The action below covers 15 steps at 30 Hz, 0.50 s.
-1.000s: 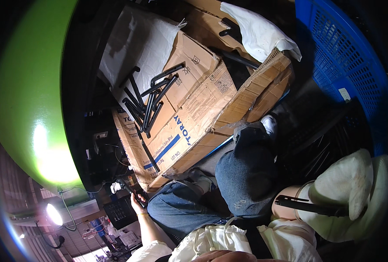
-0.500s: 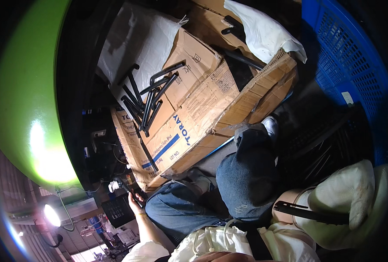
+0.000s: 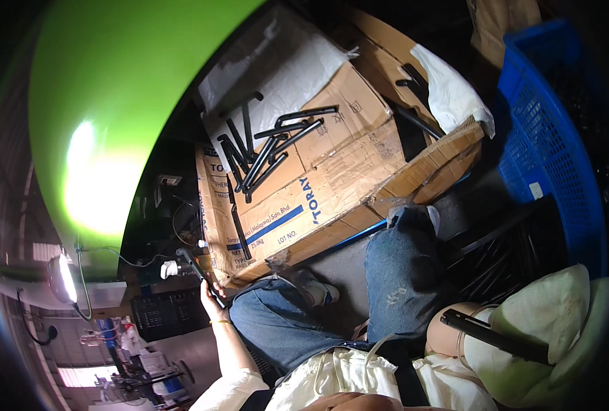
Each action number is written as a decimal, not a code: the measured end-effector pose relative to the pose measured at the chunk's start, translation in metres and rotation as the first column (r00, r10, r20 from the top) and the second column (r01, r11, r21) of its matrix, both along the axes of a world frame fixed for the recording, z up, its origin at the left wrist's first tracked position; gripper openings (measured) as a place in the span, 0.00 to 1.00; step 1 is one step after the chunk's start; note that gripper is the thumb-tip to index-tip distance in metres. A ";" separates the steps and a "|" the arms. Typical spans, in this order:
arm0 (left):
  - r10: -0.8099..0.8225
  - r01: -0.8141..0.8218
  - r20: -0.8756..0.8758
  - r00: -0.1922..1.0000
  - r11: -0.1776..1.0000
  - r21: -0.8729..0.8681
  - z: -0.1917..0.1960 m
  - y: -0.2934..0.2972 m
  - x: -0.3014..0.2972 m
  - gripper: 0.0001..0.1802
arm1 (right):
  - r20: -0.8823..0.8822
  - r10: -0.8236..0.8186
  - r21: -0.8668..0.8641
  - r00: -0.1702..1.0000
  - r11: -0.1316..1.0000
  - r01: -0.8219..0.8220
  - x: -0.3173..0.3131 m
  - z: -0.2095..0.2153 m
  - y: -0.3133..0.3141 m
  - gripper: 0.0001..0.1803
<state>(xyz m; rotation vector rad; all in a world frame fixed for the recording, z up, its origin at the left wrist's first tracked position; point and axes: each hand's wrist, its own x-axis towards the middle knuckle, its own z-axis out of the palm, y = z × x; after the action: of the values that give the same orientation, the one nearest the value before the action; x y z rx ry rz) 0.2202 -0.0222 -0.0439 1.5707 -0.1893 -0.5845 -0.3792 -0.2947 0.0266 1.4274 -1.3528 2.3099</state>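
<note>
My bare left hand (image 3: 213,301), with a yellow band at the wrist, is closed round a black bent-end bar (image 3: 196,268). The bar's upper end is close to a small white fitting (image 3: 170,270). At the right, my right hand (image 3: 541,325) wears a pale glove. Its fingers are closed on one end of another slim black bar (image 3: 486,331), which points back across my wrist. Several similar black bent-end bars (image 3: 263,157) lie in a loose pile on a flattened cardboard box (image 3: 349,161) in front of me. One more bar (image 3: 240,231) lies apart, near the left edge.
A large glossy green surface (image 3: 126,89) curves in at the left, beside a lit lamp (image 3: 63,277). Clear plastic sheeting (image 3: 270,55) and a white sheet (image 3: 448,96) lie over the box. A blue perforated crate (image 3: 547,130) stands at the far right. Dark bars (image 3: 506,246) lie below it.
The view has shifted, so the box and pile appear farther right. Both hands still hold their black bars, and the pile looks the same.
</note>
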 end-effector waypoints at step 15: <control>-0.172 0.183 0.072 0.983 0.964 -0.192 0.050 -0.031 -0.146 0.11 | 0.439 0.767 0.230 0.468 0.407 -0.884 0.175 0.081 0.073 0.16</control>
<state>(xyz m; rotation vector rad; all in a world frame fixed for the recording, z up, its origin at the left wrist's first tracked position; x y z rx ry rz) 0.0746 -0.0527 0.0066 1.3855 -0.4209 -0.6419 -0.2046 -0.2220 0.1074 2.5112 -1.4863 2.9941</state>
